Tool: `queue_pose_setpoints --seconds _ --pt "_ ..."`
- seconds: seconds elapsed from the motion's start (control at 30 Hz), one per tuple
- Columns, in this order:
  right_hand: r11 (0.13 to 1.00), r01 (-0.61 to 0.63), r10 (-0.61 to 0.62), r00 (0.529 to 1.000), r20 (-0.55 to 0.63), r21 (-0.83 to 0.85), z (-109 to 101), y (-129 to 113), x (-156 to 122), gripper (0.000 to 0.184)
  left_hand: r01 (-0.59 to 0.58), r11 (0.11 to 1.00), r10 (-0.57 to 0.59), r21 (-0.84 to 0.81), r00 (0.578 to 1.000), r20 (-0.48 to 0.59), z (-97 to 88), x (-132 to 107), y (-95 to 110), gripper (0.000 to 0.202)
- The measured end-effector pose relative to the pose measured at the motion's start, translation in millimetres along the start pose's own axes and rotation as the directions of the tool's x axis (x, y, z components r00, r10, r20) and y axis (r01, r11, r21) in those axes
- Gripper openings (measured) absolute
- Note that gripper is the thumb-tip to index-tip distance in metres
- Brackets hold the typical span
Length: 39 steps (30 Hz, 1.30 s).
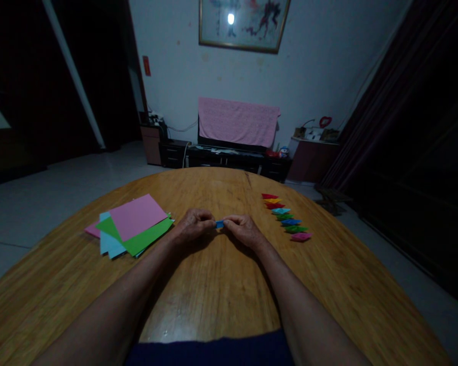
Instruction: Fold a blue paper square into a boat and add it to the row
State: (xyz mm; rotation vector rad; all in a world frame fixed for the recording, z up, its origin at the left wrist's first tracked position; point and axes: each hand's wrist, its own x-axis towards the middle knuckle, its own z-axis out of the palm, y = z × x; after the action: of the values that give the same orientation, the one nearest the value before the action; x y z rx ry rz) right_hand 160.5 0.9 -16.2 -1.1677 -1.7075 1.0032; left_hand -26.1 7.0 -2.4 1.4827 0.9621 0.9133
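A small folded piece of blue paper (219, 224) is held between my two hands over the middle of the table. My left hand (194, 223) pinches its left end with thumb and fingers. At the right end, my right hand (242, 227) grips it the same way. Most of the paper's ends are covered by the fingertips, so its full shape is hidden. To the right lies a slanting row of several small folded paper boats, among them a pink one (301, 237) nearest me and a blue one (291, 222).
Left of my hands is a loose pile of coloured sheets, with a pink sheet (137, 216) on top of a green sheet (152, 240). The round wooden table (213, 295) has its far edge before a low black cabinet (223, 157). A pink cloth (238, 122) covers a screen.
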Motion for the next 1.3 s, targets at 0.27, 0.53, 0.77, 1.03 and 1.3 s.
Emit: queue_pose_setpoints --seconds 0.27,0.53,0.77,1.03,1.3 --pt "0.998 0.063 -0.065 0.993 -0.095 -0.021 -0.3 4.6 5.9 0.024 0.069 0.988 -0.071 -0.141 0.997 -0.014 5.6 -1.0 0.7 0.021" --pt "0.924 -0.104 0.147 0.985 -0.091 0.368 8.1 -0.5 5.7 0.036 0.044 0.986 -0.081 -0.159 0.969 -0.233 11.8 10.6 5.1 0.020" --pt "0.926 -0.072 0.133 0.981 -0.144 0.369 16.2 0.6 8.5 0.033 0.029 0.958 -0.087 -0.286 0.978 -0.192 16.8 14.5 -0.6 0.019" --pt "0.934 -0.075 0.162 0.960 -0.228 0.349 18.1 3.2 10.0 0.022 0.074 0.949 -0.116 -0.308 0.986 -0.122 16.2 14.5 -6.1 0.021" --pt "0.959 -0.101 0.156 0.967 -0.200 0.264 20.8 -6.2 6.3 0.023 0.011 0.897 -0.080 -0.443 0.987 -0.136 18.7 11.7 -2.3 0.025"
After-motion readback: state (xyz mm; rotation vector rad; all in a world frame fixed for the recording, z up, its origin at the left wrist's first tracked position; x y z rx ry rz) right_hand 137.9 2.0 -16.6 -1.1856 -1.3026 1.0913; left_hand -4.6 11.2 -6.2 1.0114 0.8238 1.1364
